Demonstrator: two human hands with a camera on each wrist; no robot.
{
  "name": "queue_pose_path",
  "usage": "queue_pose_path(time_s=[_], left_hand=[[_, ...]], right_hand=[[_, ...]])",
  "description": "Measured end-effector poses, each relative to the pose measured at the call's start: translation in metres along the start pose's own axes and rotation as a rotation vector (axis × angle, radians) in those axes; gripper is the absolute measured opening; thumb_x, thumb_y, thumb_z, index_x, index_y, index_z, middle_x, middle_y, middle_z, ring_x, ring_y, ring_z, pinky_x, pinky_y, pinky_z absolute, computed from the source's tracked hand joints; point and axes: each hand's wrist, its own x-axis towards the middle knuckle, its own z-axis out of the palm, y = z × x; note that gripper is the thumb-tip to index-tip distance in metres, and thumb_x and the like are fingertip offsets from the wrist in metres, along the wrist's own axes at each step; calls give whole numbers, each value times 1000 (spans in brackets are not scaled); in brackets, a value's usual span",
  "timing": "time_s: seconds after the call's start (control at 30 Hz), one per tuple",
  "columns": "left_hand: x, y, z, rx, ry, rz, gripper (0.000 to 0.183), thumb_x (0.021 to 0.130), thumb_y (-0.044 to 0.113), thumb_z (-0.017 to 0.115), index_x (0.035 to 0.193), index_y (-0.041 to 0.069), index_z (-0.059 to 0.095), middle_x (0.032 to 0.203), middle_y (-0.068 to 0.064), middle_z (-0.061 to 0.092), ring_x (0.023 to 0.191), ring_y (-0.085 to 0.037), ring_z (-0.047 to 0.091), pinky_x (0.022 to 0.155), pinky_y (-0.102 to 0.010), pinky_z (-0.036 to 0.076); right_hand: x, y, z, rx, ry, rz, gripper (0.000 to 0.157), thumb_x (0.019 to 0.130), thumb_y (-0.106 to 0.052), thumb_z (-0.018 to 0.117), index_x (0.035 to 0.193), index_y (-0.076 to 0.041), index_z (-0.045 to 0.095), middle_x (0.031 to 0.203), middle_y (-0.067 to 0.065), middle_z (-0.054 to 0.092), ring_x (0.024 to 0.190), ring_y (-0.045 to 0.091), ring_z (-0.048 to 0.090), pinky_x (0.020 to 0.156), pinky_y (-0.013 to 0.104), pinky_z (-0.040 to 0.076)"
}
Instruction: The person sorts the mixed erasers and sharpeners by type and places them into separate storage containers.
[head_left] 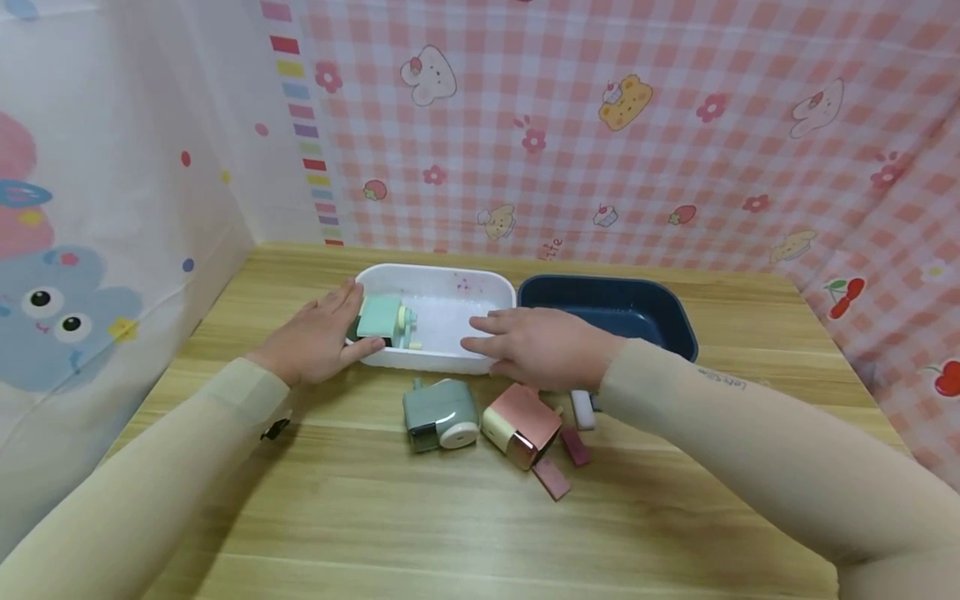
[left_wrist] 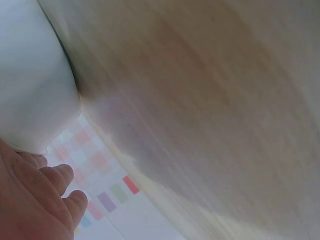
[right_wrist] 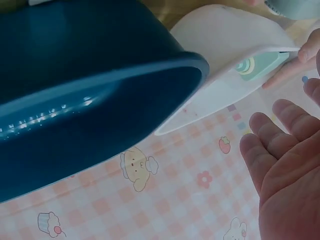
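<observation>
My left hand (head_left: 318,333) lies against the left end of a white bin (head_left: 438,362), fingers stretched along its outer wall, thumb by the front rim. Inside that bin, at its left end, sits a mint-green pencil sharpener (head_left: 381,317) with a crank. My right hand (head_left: 551,346) is above the right end of the white bin, fingers extended and holding nothing. The right wrist view shows its palm and spread fingers (right_wrist: 260,152), apart from the bins. In front of the white bin stand a grey-green pencil sharpener (head_left: 441,412) and a pink pencil sharpener (head_left: 522,419).
A dark blue bin (head_left: 678,321) adjoins the white bin on the right, partly behind my right hand. Two pink erasers (head_left: 552,480) and a white eraser (head_left: 583,410) lie beside the pink sharpener. Patterned cloth (head_left: 570,133) hangs behind the wooden table (head_left: 450,542).
</observation>
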Motion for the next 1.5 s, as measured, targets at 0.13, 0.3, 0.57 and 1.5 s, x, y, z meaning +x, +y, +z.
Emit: queue_pose_path(time_s=[0.13,0.3,0.57,1.5], left_hand=[[1,1,-1,0,13,8,105,104,72,38,166,-6,4,176,-26,3,163,-43,10,128,-69,17],[0,1,-2,2,16,9,103,105,70,38,166,-7,6,176,-26,3,163,-43,11,128,-69,17],[0,2,-4,15,8,4,103,105,69,39,166,-7,5,176,-26,3,164,-43,10,128,-68,17],[0,1,0,8,-13,-14,106,104,74,34,166,-5,2,176,-25,0,164,-43,7,129,-68,14]], right_hand=[[-9,-1,2,6,-7,-5,53,110,-33,57,161,-24,46,170,5,39,157,29,39,126,49,37],[-15,-2,4,-9,16,-27,52,109,-29,60,159,-24,50,168,6,42,156,30,41,124,49,40],[-13,-18,10,27,31,-67,51,108,-31,62,158,-25,52,166,5,46,153,28,45,124,46,40],[11,-58,29,-104,4,-204,61,106,-46,60,161,-22,46,166,11,45,152,27,46,125,42,40]])
